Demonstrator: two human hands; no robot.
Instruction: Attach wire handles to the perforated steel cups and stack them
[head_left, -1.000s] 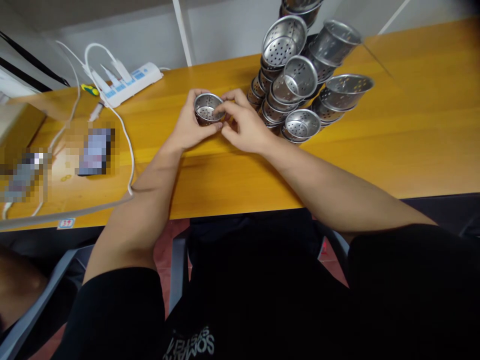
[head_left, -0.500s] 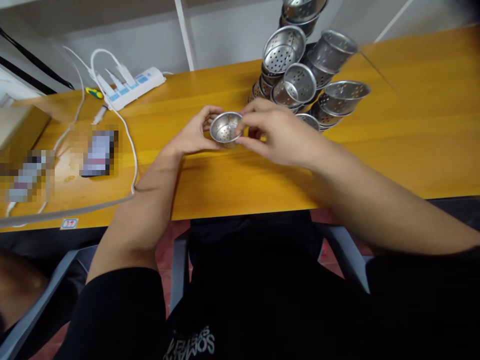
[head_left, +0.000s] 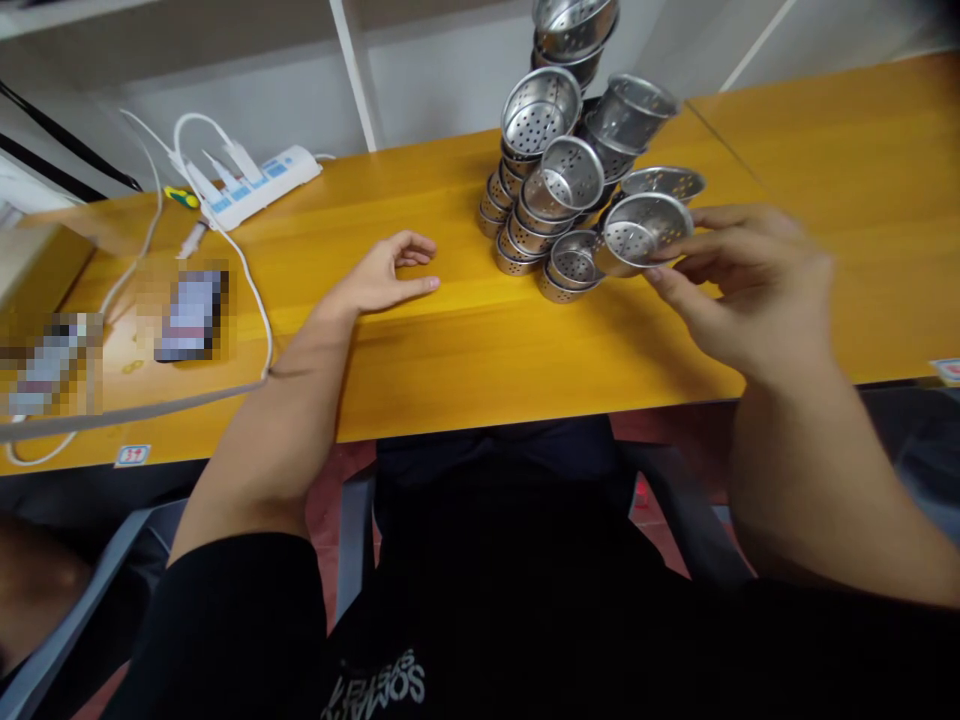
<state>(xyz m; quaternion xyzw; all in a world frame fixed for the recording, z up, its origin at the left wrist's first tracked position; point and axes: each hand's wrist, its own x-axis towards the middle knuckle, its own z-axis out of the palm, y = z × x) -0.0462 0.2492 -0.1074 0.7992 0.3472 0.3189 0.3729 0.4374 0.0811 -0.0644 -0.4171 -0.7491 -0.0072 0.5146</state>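
Between the thumb and fingers of my right hand is a perforated metal cup, tilted and gripped by its right side. It overlaps the front right of a cluster of similar cups, so I cannot tell whether it touches them. Nested piles of these steel cups with small holes rise at the back of the cluster. A shorter pile stands just left of the held cup. My left hand rests on the wooden table, fingers curved and apart from the thumb, holding nothing.
On the left of the yellow wooden table are a white power strip with plugs and a blurred phone. A white cable runs round the phone to the front edge. A person's limb shows at lower left.
The small cup between my hands has left my left hand, which now holds nothing. My right hand has moved right, to the front right of the cluster, with a cup in its fingers.
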